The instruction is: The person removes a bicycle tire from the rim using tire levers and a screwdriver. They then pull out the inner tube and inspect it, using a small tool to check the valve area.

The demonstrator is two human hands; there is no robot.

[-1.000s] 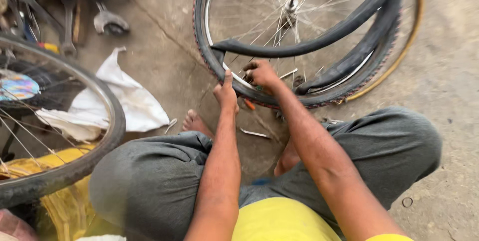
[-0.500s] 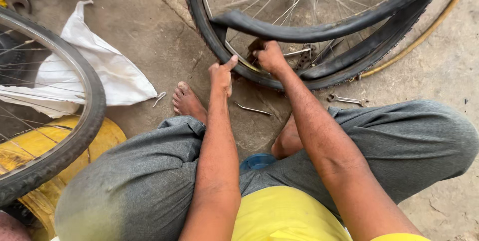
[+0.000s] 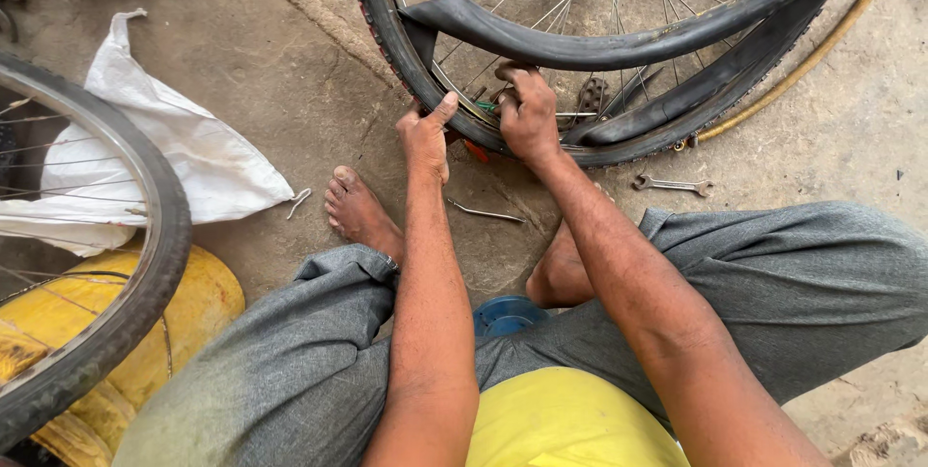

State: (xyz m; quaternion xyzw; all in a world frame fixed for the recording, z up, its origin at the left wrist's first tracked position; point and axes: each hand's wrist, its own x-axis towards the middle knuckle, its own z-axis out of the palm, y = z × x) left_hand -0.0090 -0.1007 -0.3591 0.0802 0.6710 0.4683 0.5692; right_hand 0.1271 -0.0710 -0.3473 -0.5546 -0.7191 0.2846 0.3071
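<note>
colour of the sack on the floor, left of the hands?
White sack, lying crumpled on the concrete; head view.

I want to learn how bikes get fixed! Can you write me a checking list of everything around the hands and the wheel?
Surface: bare, cracked concrete floor, dusty.
Job's things: bicycle wheel lying on the floor; its black inner tube hangs loose across the spokes.
Clutter: a spanner and a thin metal lever lie on the floor near the feet; a white sack lies to the left.
Grippers: left hand presses on the tyre's edge; right hand grips the rim beside it.
Cables: nothing seen.
Surroundings: second wheel over a yellow container; a yellowish hoop lies beyond the tyre.
</note>
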